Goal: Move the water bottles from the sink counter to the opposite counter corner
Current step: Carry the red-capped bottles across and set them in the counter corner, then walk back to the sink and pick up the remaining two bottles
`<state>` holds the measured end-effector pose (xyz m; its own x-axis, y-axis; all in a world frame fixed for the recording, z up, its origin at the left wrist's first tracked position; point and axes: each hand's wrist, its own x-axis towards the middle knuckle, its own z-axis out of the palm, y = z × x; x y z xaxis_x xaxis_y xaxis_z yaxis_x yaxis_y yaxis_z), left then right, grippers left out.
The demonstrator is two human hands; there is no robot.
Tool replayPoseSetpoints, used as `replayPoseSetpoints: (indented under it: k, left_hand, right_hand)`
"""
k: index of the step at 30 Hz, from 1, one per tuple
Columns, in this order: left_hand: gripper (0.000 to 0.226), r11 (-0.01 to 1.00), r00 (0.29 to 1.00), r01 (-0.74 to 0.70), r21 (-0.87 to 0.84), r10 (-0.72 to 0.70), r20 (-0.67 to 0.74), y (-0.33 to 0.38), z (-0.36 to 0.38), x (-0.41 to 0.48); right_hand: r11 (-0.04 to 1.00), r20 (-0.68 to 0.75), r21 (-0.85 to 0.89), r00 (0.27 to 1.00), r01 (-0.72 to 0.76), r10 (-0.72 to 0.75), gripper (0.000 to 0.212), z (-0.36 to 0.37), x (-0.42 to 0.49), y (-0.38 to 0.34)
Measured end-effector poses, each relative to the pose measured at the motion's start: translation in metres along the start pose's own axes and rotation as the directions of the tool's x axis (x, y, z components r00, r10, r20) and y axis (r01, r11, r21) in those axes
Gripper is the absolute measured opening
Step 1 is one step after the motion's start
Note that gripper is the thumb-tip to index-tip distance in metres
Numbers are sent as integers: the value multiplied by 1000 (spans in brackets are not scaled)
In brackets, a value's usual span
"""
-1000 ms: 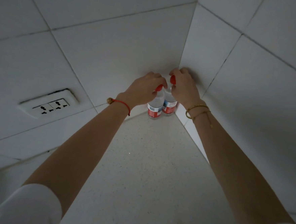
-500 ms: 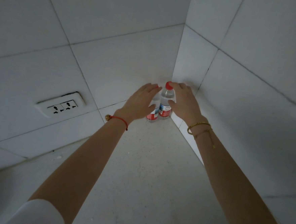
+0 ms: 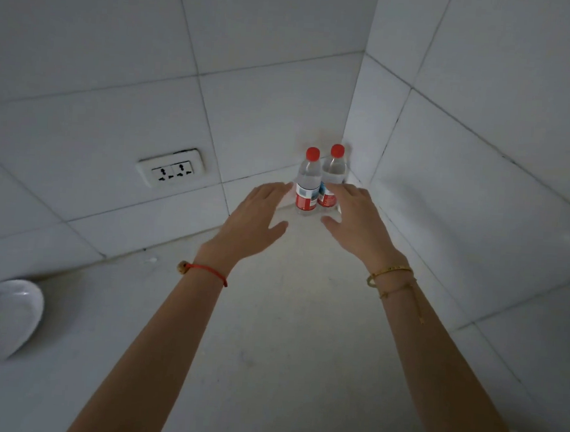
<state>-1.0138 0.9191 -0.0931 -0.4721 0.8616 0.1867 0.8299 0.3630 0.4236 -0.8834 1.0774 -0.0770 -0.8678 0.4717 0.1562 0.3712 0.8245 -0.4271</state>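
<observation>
Two clear plastic water bottles with red caps, the nearer bottle (image 3: 307,183) and the farther bottle (image 3: 333,172), stand upright, apparently touching, in the tiled corner of a pale speckled counter (image 3: 286,317). The left hand (image 3: 256,219) and right hand (image 3: 356,217) hover just before them, fingers spread, holding nothing.

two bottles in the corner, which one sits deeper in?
The right bottle, nearest the wall joint. The left bottle stands beside it, slightly forward, its label less hidden. Both upright, red caps.
</observation>
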Motion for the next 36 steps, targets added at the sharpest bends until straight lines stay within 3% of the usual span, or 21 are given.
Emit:
replayPoseSetpoints:
  k: [15, 22, 36]
  left_hand:
    - [61, 993, 994, 106, 45, -106, 14, 43, -45, -198]
    - [55, 982, 981, 183, 44, -180, -65, 70, -53, -269]
    - [53, 889, 879, 457, 32, -446, -171, 96, -60, -395]
  right_hand:
    - [994, 151, 15, 982, 109, -110, 49, -9, -137, -60]
    - [986, 168, 81, 974, 143, -155, 46, -3, -188, -79]
    - [918, 289, 141, 871, 371, -396, 45, 19, -233, -135]
